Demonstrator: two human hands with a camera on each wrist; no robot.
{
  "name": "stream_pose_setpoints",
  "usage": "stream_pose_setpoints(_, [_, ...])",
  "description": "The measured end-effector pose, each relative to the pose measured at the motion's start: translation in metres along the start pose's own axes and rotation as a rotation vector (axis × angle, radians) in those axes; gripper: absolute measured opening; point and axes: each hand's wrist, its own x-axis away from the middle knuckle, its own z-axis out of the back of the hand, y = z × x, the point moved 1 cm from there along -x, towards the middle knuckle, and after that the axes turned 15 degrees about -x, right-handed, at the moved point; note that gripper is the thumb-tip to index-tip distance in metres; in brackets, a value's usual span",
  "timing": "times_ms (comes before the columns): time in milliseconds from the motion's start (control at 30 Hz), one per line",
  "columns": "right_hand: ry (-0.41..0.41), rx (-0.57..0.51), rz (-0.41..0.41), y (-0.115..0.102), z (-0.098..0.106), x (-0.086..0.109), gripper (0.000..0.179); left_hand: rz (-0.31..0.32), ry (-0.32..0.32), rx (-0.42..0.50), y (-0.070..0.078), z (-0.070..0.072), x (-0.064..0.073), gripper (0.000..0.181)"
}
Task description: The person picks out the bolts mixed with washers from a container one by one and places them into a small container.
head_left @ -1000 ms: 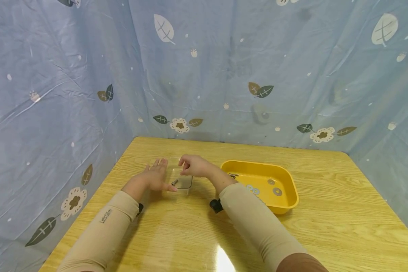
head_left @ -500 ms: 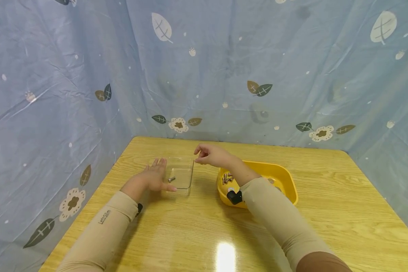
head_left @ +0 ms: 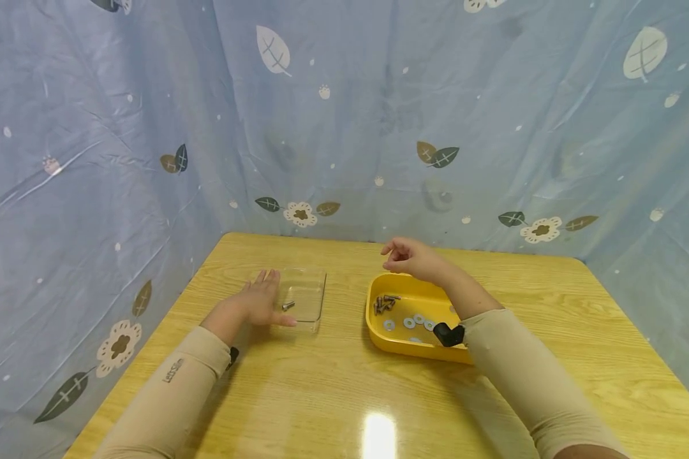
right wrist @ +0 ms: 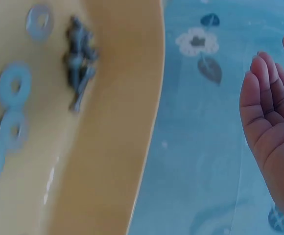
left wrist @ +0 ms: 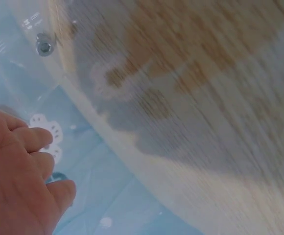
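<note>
My left hand [head_left: 257, 302] rests with straight fingers against the left side of a clear plastic box [head_left: 322, 298]. One hex socket screw [head_left: 288, 306] lies inside this box; in the left wrist view its socket head [left wrist: 45, 47] shows through the plastic. Over the back rim of a yellow tray [head_left: 419, 350] hovers my right hand [head_left: 411, 260], its fingers loosely bent and holding nothing. The tray contains a small heap of screws [head_left: 383, 305] at its left end and several flat washers [head_left: 409, 323]. The right forearm hides part of the tray's right side.
Both containers stand on a wood-grain table [head_left: 321, 395], the yellow tray to the right of the clear box. A patterned blue curtain [head_left: 344, 140] encloses the table at the back and sides. A black wrist camera [head_left: 449, 335] overlaps the tray's front edge.
My right hand has moved right, away from over the clear box to above the yellow tray's back rim. The screw in the box has shifted slightly left; the left hand stays put.
</note>
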Motion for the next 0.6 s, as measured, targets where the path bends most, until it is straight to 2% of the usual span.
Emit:
stream_pose_setpoints(200, [0.076, 0.040, 0.003, 0.005, 0.021, 0.020, 0.026, 0.000, -0.006, 0.012, 0.002, 0.001, 0.003, 0.122])
stream_pose_setpoints(333, [0.081, 0.046, 0.018, 0.014, 0.032, 0.027, 0.026, 0.002, -0.007, 0.007, 0.002, -0.001, 0.002, 0.122])
stream_pose_setpoints(600, [0.097, 0.006, -0.010, 0.025, 0.044, 0.035, 0.029, 0.006, -0.020, -0.010, 0.001, 0.002, 0.001, 0.123])
